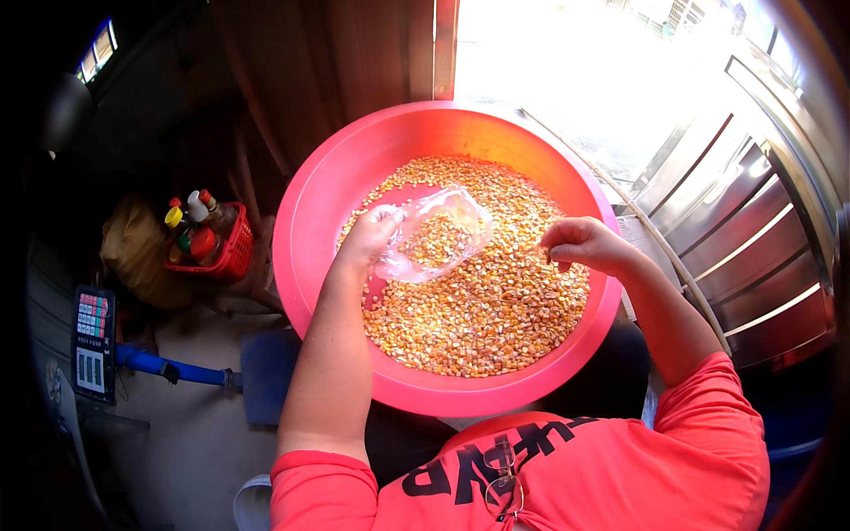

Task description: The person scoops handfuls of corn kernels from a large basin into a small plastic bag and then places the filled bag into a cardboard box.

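A wide pink basin (305, 221) in front of me holds a broad layer of yellow corn kernels (478, 327). Above its left half, my left hand (375, 232) is closed on the edge of a clear plastic bag (416, 265). The bag's mouth gapes, and kernels show inside or through the film. Over the right side of the basin, my right hand (586, 244) is apart from the bag, fingers curled down and pressed together. A small dark bit shows at its fingertips, too small to name.
At left, a red basket (237, 248) holds several bottles beside a tan sack (137, 248). A digital scale (93, 345) with a blue post stands lower left. On the right, a long stick (673, 257) leans past the basin near metal slats (735, 230).
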`<control>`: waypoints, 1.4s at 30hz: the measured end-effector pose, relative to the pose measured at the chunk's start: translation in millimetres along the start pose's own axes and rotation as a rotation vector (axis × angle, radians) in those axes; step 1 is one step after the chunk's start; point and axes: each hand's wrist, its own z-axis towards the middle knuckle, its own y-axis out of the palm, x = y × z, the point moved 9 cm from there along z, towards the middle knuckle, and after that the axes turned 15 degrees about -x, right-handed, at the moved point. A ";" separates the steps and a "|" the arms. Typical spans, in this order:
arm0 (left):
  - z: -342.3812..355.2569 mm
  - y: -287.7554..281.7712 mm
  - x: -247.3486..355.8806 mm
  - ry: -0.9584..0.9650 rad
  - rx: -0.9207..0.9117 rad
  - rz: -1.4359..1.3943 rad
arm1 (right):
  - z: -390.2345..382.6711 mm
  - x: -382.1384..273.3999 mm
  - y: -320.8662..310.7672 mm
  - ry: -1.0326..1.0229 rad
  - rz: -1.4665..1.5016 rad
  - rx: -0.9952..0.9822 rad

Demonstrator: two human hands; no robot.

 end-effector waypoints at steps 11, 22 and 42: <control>5.0 29.1 19.9 0.111 -0.074 0.553 | -12.7 8.6 -54.0 0.256 0.174 -0.187; -14.6 61.3 35.6 0.014 -0.134 0.492 | 192.1 -67.3 -278.6 -0.118 -0.078 0.566; -10.0 26.4 30.6 0.039 0.040 0.206 | 113.6 -23.7 -32.7 -0.081 -0.224 0.007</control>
